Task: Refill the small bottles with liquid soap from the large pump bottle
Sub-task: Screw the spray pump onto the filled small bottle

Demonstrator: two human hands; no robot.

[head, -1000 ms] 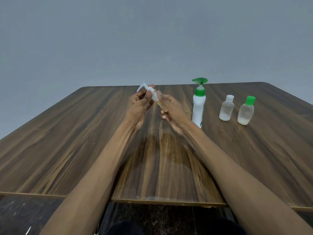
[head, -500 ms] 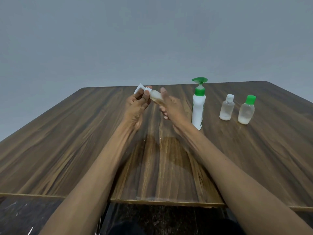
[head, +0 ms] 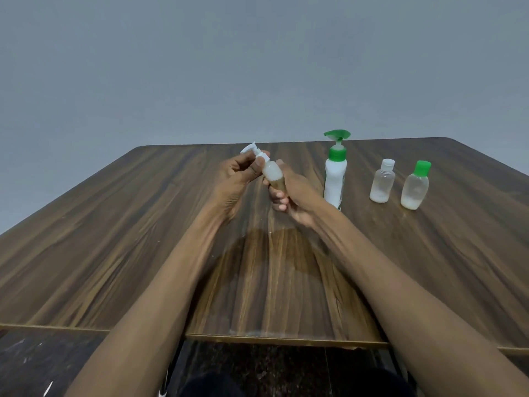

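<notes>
Dark streaked wood-grain worktop (head: 120, 253) with a pale edge strip spreads under both bare forearms. Above its middle, the right hand (head: 292, 193) wraps its grip round a small translucent bottle (head: 272, 174), tilted left, while the left hand (head: 239, 179) pinches its white pump cap (head: 253, 150). Right of them stands the large white pump bottle (head: 335, 174) with green pump, then two small clear bottles, white-capped (head: 382, 181) and green-capped (head: 415, 186). Behind, a plain grey wall (head: 257, 67).

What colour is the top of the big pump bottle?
Green: the pump head and collar, on the white large pump bottle. Head view.
</notes>
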